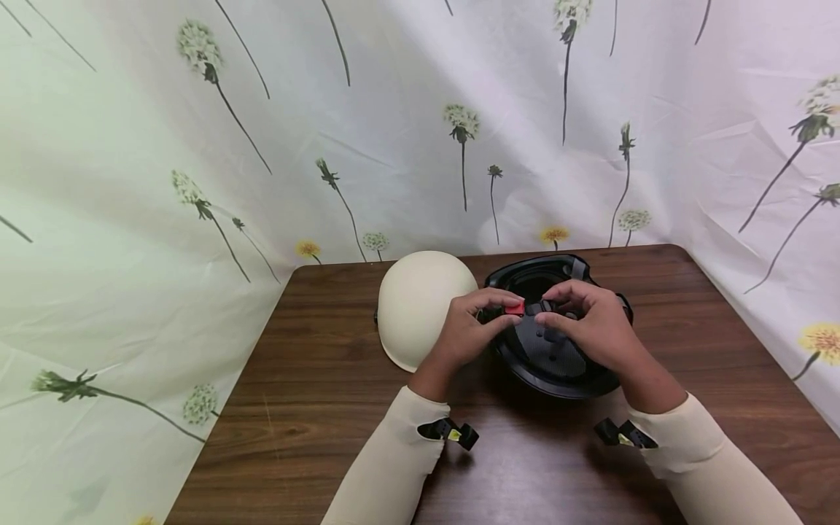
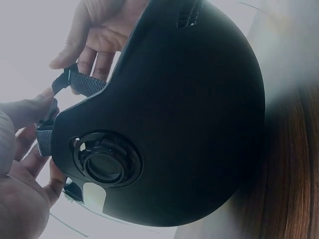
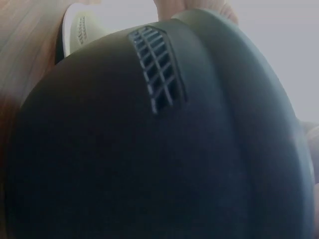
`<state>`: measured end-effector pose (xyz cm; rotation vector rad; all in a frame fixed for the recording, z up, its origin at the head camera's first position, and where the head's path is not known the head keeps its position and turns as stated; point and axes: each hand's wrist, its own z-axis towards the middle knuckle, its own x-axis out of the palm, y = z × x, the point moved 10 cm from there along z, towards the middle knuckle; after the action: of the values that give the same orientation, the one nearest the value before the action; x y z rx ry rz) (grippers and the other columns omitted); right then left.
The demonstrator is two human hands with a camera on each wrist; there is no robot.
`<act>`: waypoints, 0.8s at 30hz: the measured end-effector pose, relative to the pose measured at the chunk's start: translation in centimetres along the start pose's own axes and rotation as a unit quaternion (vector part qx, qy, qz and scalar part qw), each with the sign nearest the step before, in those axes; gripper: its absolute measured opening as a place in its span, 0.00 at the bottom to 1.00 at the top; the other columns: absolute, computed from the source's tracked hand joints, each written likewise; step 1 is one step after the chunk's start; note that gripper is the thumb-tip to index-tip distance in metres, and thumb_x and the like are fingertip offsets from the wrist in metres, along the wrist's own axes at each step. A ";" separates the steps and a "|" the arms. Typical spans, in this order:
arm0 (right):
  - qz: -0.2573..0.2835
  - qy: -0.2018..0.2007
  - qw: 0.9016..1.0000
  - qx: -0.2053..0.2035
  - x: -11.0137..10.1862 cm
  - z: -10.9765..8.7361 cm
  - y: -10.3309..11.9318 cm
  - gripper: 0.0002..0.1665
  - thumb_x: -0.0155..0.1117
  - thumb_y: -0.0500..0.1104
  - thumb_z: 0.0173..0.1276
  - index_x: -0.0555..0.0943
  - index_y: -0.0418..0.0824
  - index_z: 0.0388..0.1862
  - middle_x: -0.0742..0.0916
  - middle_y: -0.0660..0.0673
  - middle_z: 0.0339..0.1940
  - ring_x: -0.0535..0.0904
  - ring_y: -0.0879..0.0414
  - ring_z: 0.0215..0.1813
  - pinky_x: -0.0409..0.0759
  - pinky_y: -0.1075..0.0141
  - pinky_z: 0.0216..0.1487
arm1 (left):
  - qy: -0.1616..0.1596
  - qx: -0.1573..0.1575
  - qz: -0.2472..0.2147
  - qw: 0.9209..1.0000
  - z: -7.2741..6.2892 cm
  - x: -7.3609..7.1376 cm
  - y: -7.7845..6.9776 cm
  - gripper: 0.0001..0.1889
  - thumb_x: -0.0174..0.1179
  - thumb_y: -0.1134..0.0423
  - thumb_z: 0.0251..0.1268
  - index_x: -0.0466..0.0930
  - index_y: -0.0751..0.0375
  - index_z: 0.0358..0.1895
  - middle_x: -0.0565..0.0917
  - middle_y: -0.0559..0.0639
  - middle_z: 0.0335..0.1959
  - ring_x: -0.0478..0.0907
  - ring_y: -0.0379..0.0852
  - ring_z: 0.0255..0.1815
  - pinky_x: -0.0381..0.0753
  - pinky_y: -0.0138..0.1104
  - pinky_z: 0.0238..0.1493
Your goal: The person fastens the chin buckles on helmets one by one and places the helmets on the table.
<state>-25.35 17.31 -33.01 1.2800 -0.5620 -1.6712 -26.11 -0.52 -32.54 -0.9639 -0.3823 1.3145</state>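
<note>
Black helmet (image 1: 533, 348): on desk (image 1: 315, 394), three o'clock from cream helmet (image 1: 420, 310); probably light, stiff, smooth
Left hand (image 1: 471, 322): pinches red buckle (image 1: 515, 308)
Right hand (image 1: 599, 325): pinches black clip (image 1: 546, 307)
Best hold: rim (image 1: 554, 390); strap (image 2: 87, 83) likely limp

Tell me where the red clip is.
In the head view, the red clip, right of the cream helmet, is pinched by the left hand over the upturned black helmet.

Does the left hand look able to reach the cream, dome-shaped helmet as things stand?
Probably yes: the cream helmet lies close to the left hand, with nothing visible between. But that hand's grip holds a red plastic buckle, likely needing release first.
</note>
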 end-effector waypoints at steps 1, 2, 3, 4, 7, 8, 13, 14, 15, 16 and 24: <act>-0.004 -0.004 1.000 -0.001 -0.1 0.0 0.1 0.16 0.81 0.41 0.65 0.87 0.41 0.49 0.89 0.43 0.47 0.86 0.56 0.42 0.82 0.69 0.38 | 0.000 -0.001 -0.005 1.000 0.0 -0.1 -0.5 0.12 0.71 0.80 0.61 0.88 0.76 0.49 0.89 0.67 0.49 0.86 0.55 0.54 0.84 0.51 0.58; -0.007 -0.008 1.000 -0.002 -0.1 -0.1 0.1 0.16 0.81 0.41 0.64 0.87 0.41 0.49 0.89 0.43 0.46 0.86 0.56 0.42 0.82 0.70 0.37 | -0.001 -0.002 -0.009 1.000 0.0 -0.2 -0.9 0.12 0.71 0.80 0.61 0.88 0.76 0.48 0.89 0.67 0.49 0.86 0.55 0.54 0.84 0.49 0.58; -0.008 -0.010 1.000 -0.003 -0.1 -0.1 0.1 0.16 0.81 0.40 0.64 0.87 0.41 0.49 0.90 0.43 0.46 0.86 0.56 0.42 0.82 0.70 0.37 | 0.000 -0.003 -0.015 1.000 0.0 -0.2 -1.2 0.12 0.71 0.80 0.61 0.87 0.77 0.48 0.89 0.68 0.48 0.86 0.54 0.54 0.84 0.47 0.59; -0.009 -0.012 1.000 -0.004 -0.1 -0.1 0.1 0.17 0.82 0.40 0.63 0.87 0.41 0.49 0.90 0.43 0.46 0.86 0.56 0.41 0.82 0.70 0.36 | 0.000 -0.004 -0.019 1.000 0.0 -0.2 -1.4 0.12 0.71 0.80 0.61 0.87 0.78 0.48 0.89 0.68 0.48 0.86 0.54 0.53 0.84 0.46 0.59; -0.006 -0.012 1.000 -0.003 -0.1 -0.1 0.0 0.17 0.82 0.40 0.62 0.87 0.41 0.48 0.90 0.42 0.44 0.87 0.56 0.40 0.82 0.70 0.35 | -0.001 -0.011 -0.029 1.000 0.0 -0.2 -1.1 0.12 0.71 0.81 0.60 0.87 0.78 0.48 0.89 0.69 0.48 0.87 0.54 0.53 0.84 0.44 0.60; -0.003 -0.012 1.000 -0.002 -0.1 -0.1 -0.1 0.17 0.83 0.40 0.62 0.87 0.41 0.48 0.90 0.42 0.44 0.87 0.56 0.40 0.82 0.70 0.34 | -0.001 -0.014 -0.032 0.999 0.0 -0.1 -0.8 0.12 0.71 0.81 0.60 0.87 0.78 0.48 0.89 0.69 0.48 0.86 0.55 0.54 0.84 0.44 0.60; 0.011 -0.008 1.000 0.000 0.3 -0.2 -0.5 0.17 0.83 0.39 0.61 0.87 0.41 0.48 0.91 0.42 0.44 0.87 0.57 0.40 0.83 0.70 0.35 | 0.001 -0.019 -0.025 0.999 -0.1 0.5 1.3 0.14 0.72 0.80 0.60 0.88 0.76 0.49 0.89 0.67 0.50 0.86 0.55 0.54 0.84 0.40 0.60; 0.014 -0.007 1.000 0.000 0.4 -0.2 -0.5 0.18 0.83 0.39 0.60 0.87 0.41 0.47 0.91 0.42 0.44 0.87 0.58 0.40 0.83 0.70 0.35 | 0.001 -0.021 -0.025 0.999 -0.2 0.5 1.5 0.14 0.73 0.79 0.60 0.88 0.75 0.50 0.89 0.66 0.50 0.87 0.55 0.54 0.84 0.40 0.59; 0.018 -0.007 1.000 0.000 0.5 -0.2 -0.6 0.18 0.83 0.39 0.60 0.87 0.41 0.47 0.90 0.43 0.44 0.87 0.58 0.39 0.83 0.70 0.35 | 0.002 -0.020 -0.024 1.000 -0.2 0.6 1.7 0.14 0.73 0.78 0.60 0.88 0.74 0.50 0.90 0.65 0.50 0.87 0.55 0.54 0.85 0.41 0.59; 0.019 -0.008 1.000 0.001 0.5 -0.2 -0.6 0.18 0.83 0.39 0.60 0.87 0.41 0.47 0.90 0.44 0.43 0.87 0.59 0.39 0.83 0.70 0.35 | 0.003 -0.019 -0.022 1.000 -0.2 0.6 1.8 0.15 0.74 0.77 0.60 0.89 0.72 0.50 0.90 0.64 0.50 0.87 0.55 0.53 0.85 0.41 0.58; -0.003 -0.023 1.000 0.005 0.3 -0.3 -0.6 0.17 0.82 0.41 0.62 0.90 0.41 0.49 0.93 0.45 0.43 0.86 0.65 0.39 0.82 0.72 0.34 | -0.004 -0.001 0.039 0.999 -0.2 0.5 1.8 0.18 0.78 0.70 0.58 0.88 0.67 0.51 0.88 0.58 0.48 0.88 0.49 0.47 0.88 0.40 0.51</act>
<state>-25.33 17.40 -33.78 1.2542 -0.5955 -1.7098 -26.99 -0.22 -34.19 -0.9838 -0.3556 1.3903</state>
